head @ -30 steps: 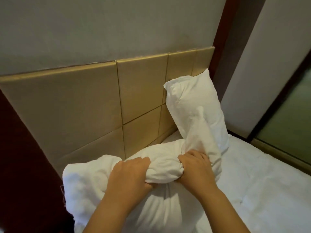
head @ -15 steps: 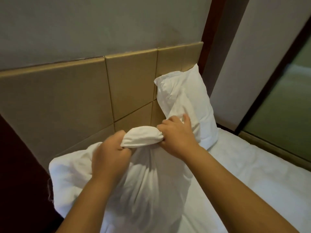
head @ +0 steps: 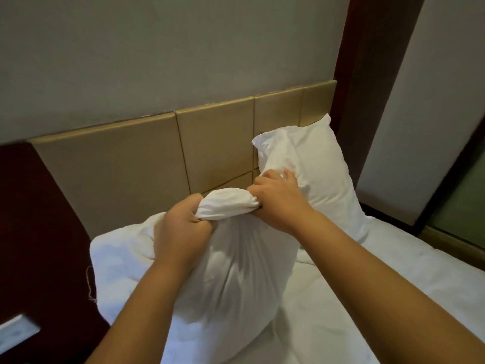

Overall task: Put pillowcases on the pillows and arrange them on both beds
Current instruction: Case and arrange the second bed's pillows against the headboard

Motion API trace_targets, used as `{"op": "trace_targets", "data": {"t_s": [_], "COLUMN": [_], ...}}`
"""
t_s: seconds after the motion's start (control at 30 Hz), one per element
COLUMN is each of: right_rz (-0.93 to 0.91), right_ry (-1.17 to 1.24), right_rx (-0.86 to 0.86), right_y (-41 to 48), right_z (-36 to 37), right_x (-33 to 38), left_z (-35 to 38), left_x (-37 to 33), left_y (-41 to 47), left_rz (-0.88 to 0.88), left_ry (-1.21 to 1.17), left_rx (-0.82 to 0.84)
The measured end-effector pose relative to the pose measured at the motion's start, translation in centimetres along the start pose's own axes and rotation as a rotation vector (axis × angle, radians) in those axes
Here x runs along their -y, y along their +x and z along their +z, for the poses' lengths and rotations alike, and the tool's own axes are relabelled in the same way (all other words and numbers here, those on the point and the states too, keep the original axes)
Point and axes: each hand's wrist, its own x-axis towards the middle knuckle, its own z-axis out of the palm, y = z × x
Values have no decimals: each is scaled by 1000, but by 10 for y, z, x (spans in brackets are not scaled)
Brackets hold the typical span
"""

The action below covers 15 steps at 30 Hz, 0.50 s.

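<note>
A white pillow in its pillowcase [head: 236, 279] stands upright on the bed, its top end bunched into a roll. My left hand [head: 181, 232] grips the left side of that bunched end. My right hand [head: 278, 199] grips the right side, with some fingers spread toward the second pillow. That second white pillow [head: 315, 174] leans upright against the tan headboard [head: 118, 164] at the right. A loose white piece of bedding [head: 118, 264] lies to the left behind the held pillow.
The bed's white sheet [head: 367, 298] spreads to the right and front. A dark wooden panel [head: 34, 219] flanks the headboard at the left, a dark post [head: 367, 74] at the right. A glass panel [head: 462, 200] stands at the far right.
Both hands have lifted the bunched end of the pillow up from the bed and stood the pillow upright. The grip stays the same; the view has shifted back and left.
</note>
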Motion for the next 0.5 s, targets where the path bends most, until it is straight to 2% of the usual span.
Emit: {"op": "trace_targets", "data": {"t_s": [0.17,0.3,0.5], "right_rz": [-59,-90,-140], "right_ry": [-3,21,17], "right_rx": [84,58,-7], "right_y": [-13,-9,1], "right_z": [14,7,4], "right_x": [-22,-30,-37], "left_z": [29,32,36], "left_x": [-5,-13,-16], "left_y": [-21,-18,-14], "left_rz": [-79,-103,-100], "left_ry": [9,18,-120], "left_rx": [14,-14,-72]}}
